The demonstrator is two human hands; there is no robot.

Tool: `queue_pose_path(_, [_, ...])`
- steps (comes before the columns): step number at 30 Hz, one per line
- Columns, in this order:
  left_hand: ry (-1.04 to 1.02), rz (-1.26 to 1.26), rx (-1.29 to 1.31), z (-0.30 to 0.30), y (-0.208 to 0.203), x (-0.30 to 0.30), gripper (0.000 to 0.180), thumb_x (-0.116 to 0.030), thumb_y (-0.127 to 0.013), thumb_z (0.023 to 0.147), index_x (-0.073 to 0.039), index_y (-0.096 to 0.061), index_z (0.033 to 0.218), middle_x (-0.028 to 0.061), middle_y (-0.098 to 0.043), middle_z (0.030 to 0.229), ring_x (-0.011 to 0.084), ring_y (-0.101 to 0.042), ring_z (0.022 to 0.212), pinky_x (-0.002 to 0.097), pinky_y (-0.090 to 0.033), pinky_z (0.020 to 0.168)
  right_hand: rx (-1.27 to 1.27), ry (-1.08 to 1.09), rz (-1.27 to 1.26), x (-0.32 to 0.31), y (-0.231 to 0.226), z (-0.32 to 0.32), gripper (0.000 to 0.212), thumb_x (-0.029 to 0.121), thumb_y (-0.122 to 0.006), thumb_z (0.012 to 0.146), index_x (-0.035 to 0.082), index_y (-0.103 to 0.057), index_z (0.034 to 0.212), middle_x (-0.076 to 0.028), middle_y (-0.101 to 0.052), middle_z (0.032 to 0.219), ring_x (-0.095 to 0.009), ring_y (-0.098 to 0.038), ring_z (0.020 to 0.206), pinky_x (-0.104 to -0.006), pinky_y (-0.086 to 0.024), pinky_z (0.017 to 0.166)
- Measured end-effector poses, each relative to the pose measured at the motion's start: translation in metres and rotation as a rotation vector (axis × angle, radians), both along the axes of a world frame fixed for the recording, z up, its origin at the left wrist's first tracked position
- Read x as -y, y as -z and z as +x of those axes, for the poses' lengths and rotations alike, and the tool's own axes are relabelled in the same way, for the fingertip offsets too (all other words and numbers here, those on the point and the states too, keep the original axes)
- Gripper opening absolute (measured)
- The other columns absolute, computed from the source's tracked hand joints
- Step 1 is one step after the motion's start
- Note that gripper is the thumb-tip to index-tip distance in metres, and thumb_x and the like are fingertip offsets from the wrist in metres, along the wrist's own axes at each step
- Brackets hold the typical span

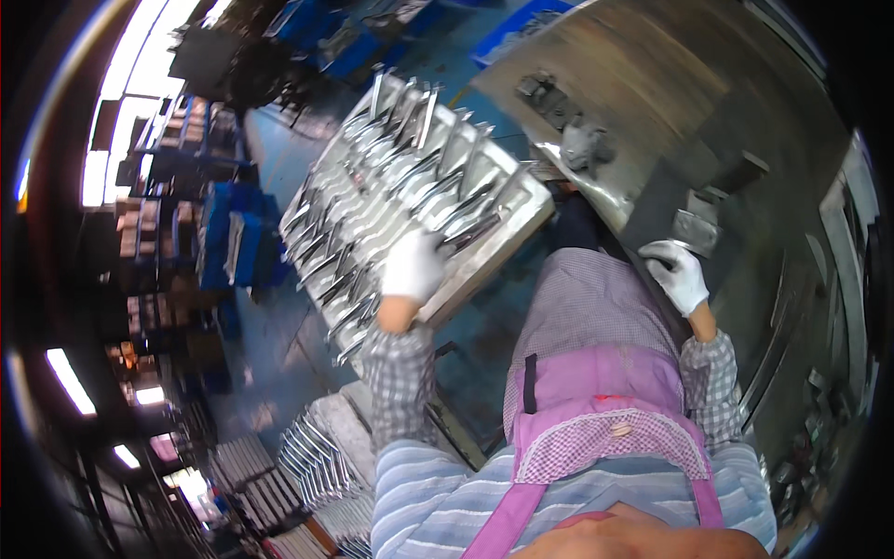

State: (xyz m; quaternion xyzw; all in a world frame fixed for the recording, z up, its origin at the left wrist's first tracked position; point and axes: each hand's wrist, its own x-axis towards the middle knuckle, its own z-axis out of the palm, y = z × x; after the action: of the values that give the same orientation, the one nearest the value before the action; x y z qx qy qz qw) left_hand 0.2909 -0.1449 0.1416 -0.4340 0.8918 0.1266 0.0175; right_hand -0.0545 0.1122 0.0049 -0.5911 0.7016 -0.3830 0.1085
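Note:
My left hand point(411, 267), in a white glove, is over the near side of a pale tray point(535, 207) full of bent, shiny metal bars point(372, 210). It is smeared by motion, so I cannot make out its fingers or whether it grips a bar. My right hand point(678, 278), also gloved in white, is at the near edge of a metal worktable point(670, 65). Its fingers are curled, with a gap between thumb and fingers and nothing visible in it. Just beyond it stands a small metal block fixture point(697, 228).
Clamp-like metal pieces point(582, 144) sit farther back on the worktable. A blue bin point(512, 30) is beyond it. More metal bars point(321, 456) are stacked at lower left. Blue crates point(242, 238) and shelving stand along the left. Scrap pieces point(810, 410) lie at right.

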Motion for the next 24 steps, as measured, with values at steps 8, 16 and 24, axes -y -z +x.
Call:
queue_pose_path(8, [-0.252,1.648,-0.876,-0.111,0.156,-0.126,0.030,-0.026,-0.055,0.102,0.000,-0.070,0.099,0.0000,-0.064,0.083,0.0078,-0.055,0.074,0.0249,-0.042,0.063,1.293,-0.177,0.153,0.005,-0.033,0.037,0.038,0.013,-0.084,0.082,0.000,-0.070,0.115,-0.009,-0.074,0.102,-0.019,-0.070,0.093,-0.0305,-0.056,0.083])
queue_pose_path(16, [-0.090,0.958,-0.484,-0.207,0.148,-0.178,0.031,-0.024,-0.063,0.098,0.001,-0.072,0.113,0.0194,-0.074,0.102,0.0233,-0.072,0.088,0.0335,-0.053,0.081,0.298,0.427,-0.025,-0.005,-0.048,-0.075,0.020,0.020,-0.076,0.082,0.004,-0.072,0.092,-0.010,-0.072,0.093,-0.029,-0.070,0.087,-0.0356,-0.055,0.076])
queue_pose_path(24, [-0.006,0.404,-0.834,-0.263,0.125,-0.135,0.020,-0.013,-0.068,0.093,-0.001,-0.073,0.108,0.0160,-0.074,0.098,0.0222,-0.072,0.089,0.0315,-0.054,0.081,0.251,0.394,0.176,0.009,-0.053,-0.077,0.027,0.026,-0.076,0.081,0.005,-0.068,0.096,-0.015,-0.071,0.091,-0.038,-0.069,0.085,-0.0439,-0.054,0.078])
